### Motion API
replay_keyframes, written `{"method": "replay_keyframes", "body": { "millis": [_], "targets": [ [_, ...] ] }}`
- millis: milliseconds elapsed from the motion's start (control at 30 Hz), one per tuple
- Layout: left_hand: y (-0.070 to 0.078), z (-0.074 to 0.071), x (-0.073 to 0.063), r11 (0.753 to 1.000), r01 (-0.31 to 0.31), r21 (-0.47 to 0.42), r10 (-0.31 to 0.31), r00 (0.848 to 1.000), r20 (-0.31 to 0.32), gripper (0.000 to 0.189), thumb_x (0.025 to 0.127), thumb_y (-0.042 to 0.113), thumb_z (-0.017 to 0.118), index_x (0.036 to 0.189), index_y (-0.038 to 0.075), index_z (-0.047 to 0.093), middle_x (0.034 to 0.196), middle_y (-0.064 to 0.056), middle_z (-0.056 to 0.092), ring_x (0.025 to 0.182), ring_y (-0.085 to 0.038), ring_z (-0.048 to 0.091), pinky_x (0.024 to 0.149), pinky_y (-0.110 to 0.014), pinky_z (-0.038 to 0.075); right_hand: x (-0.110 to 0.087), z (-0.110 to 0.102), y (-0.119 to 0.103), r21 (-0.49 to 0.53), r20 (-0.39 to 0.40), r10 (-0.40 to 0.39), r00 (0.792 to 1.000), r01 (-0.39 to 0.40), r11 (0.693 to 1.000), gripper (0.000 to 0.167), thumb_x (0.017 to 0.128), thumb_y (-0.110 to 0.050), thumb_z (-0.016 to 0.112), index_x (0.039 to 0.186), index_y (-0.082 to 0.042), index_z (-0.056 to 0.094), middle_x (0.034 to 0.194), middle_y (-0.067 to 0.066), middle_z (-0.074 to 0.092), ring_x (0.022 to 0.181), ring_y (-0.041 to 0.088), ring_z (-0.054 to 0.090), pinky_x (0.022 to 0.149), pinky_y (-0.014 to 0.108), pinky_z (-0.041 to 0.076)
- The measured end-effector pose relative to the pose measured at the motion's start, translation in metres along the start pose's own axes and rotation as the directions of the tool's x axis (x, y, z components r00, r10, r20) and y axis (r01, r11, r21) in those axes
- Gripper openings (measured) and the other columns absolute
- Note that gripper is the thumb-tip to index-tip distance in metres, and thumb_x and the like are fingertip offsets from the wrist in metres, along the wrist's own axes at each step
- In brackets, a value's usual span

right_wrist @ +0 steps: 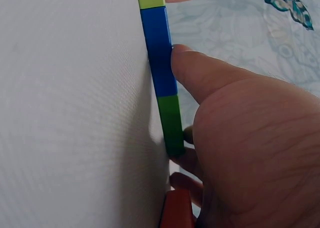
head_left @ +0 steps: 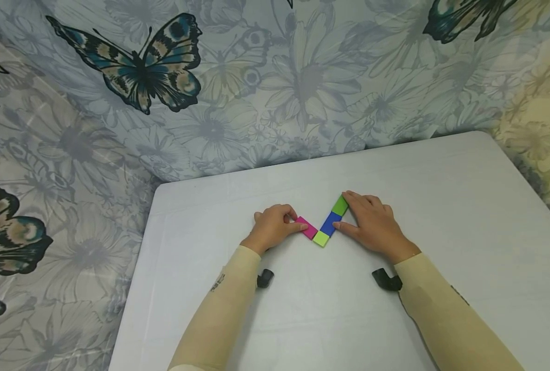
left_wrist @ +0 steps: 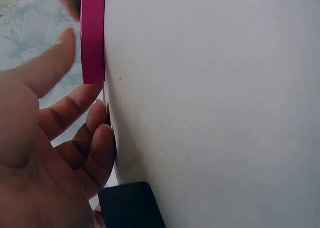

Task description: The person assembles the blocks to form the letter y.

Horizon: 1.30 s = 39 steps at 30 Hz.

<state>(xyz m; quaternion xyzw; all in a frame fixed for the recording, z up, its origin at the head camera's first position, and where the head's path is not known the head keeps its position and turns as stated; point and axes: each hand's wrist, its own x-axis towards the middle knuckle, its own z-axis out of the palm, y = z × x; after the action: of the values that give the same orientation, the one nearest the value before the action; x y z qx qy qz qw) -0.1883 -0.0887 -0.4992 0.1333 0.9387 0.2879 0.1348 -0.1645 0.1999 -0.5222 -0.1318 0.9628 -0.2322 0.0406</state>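
Person's at a white, round-cornered table (head_left: 312, 309), both bare hands down by a V of small, smooth, straight-edged blocks, approx. mid-table. L arm of the V = a magenta rectangular block (head_left: 310, 233), slanting nearer the person as it runs R. Its near end meets a lime-yellow block (head_left: 321, 238) at the V's point. From there a blue rectangular block (head_left: 329, 225), then a green block (head_left: 340, 205), run off up & R, end to end in 1 straight row.

L hand (head_left: 275, 221) is at the magenta block: index tip by its outer end, thumb over the top w/ a thin gap showing in the L wrist view, so thumb & index stand apart, not clamped. R hand (head_left: 377, 221) lies along the row, thumb touching the blue block, index reaching the green one's far end; thumb & fingers spread apart, no grip.

Beige sleeves (head_left: 219, 309) on both arms; a curved black piece (head_left: 265, 279) beside the L wrist, another by the R. Grey-blue floral cloth or paper w/ butterflies (head_left: 303, 77) behind the table.
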Motion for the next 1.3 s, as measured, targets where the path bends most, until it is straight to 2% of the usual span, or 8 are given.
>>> {"method": "replay_keyframes", "body": {
  "millis": [300,567,700,800,900,1000,1100,1300],
  "targets": [
    [-0.006,-0.009,-0.006,1.0,-0.003,-0.003,0.003,1.0,0.009,0.027,0.102,0.047,0.079,0.108,0.021,0.075,0.088,0.004,0.062,0.084,-0.015,0.059,0.09,-0.048,0.031,0.001,-0.001,-0.001,0.004,0.002,0.001,1.0,-0.001,1.0,0.09,0.102,-0.053,0.073,0.168,-0.004,0.037,0.17,0.021,0.038,0.151,0.05,0.03,0.111,0.072,0.027],
    [-0.028,-0.026,-0.016,1.0,0.021,0.011,-0.02,0.998,-0.052,0.023,0.107,0.039,0.073,0.112,0.017,0.076,0.098,0.007,0.066,0.093,-0.016,0.061,0.094,-0.048,0.038,0.001,-0.003,-0.002,0.004,-0.001,-0.001,1.0,0.001,1.0,0.09,0.102,-0.052,0.074,0.168,-0.004,0.037,0.169,0.022,0.038,0.15,0.05,0.03,0.111,0.072,0.028],
    [-0.042,-0.036,-0.027,0.997,0.07,-0.037,-0.072,0.995,-0.067,0.026,0.104,0.04,0.078,0.114,0.016,0.076,0.102,0.004,0.067,0.094,-0.018,0.062,0.094,-0.045,0.046,0.001,-0.002,-0.001,0.005,0.003,0.0,1.0,0.0,1.0,0.09,0.102,-0.053,0.073,0.168,-0.004,0.037,0.169,0.022,0.038,0.15,0.05,0.03,0.111,0.072,0.027],
    [-0.051,-0.041,-0.036,0.991,0.111,-0.071,-0.115,0.992,-0.056,0.031,0.099,0.041,0.084,0.116,0.017,0.076,0.108,0.004,0.067,0.097,-0.019,0.061,0.093,-0.043,0.049,0.001,-0.001,0.0,0.006,0.006,0.001,1.0,-0.001,1.0,0.091,0.102,-0.053,0.073,0.168,-0.004,0.036,0.169,0.022,0.038,0.15,0.05,0.03,0.111,0.072,0.027],
    [-0.057,-0.044,-0.045,0.989,0.126,-0.083,-0.128,0.992,-0.022,0.04,0.092,0.042,0.09,0.12,0.017,0.075,0.115,0.005,0.066,0.104,-0.02,0.06,0.1,-0.046,0.045,0.001,-0.001,0.001,0.003,0.003,0.002,1.0,-0.002,1.0,0.09,0.102,-0.053,0.074,0.168,-0.005,0.037,0.169,0.022,0.038,0.15,0.05,0.03,0.111,0.072,0.027],
    [-0.06,-0.046,-0.053,0.991,0.125,-0.051,-0.124,0.992,0.018,0.056,0.085,0.045,0.096,0.128,0.017,0.074,0.121,0.004,0.064,0.113,-0.021,0.057,0.108,-0.05,0.038,0.0,-0.001,0.001,0.002,-0.001,0.001,1.0,-0.001,1.0,0.09,0.101,-0.053,0.074,0.168,-0.005,0.037,0.169,0.022,0.038,0.15,0.051,0.03,0.111,0.072,0.027],
    [-0.059,-0.046,-0.058,0.993,0.117,0.007,-0.117,0.992,0.042,0.067,0.081,0.046,0.098,0.135,0.016,0.071,0.125,0.001,0.061,0.12,-0.024,0.054,0.111,-0.054,0.034,0.0,0.0,0.001,0.004,-0.001,-0.001,1.0,0.001,1.0,0.09,0.101,-0.052,0.074,0.168,-0.005,0.037,0.169,0.022,0.038,0.15,0.051,0.03,0.111,0.072,0.027],
    [-0.057,-0.045,-0.06,0.993,0.107,0.053,-0.11,0.993,0.047,0.065,0.083,0.044,0.098,0.133,0.014,0.071,0.122,-0.001,0.06,0.114,-0.026,0.052,0.106,-0.052,0.034,0.0,-0.001,0.0,0.01,-0.003,-0.002,1.0,0.002,1.0,0.089,0.101,-0.051,0.074,0.168,-0.004,0.037,0.169,0.023,0.038,0.15,0.051,0.03,0.111,0.072,0.027]
  ]
}}
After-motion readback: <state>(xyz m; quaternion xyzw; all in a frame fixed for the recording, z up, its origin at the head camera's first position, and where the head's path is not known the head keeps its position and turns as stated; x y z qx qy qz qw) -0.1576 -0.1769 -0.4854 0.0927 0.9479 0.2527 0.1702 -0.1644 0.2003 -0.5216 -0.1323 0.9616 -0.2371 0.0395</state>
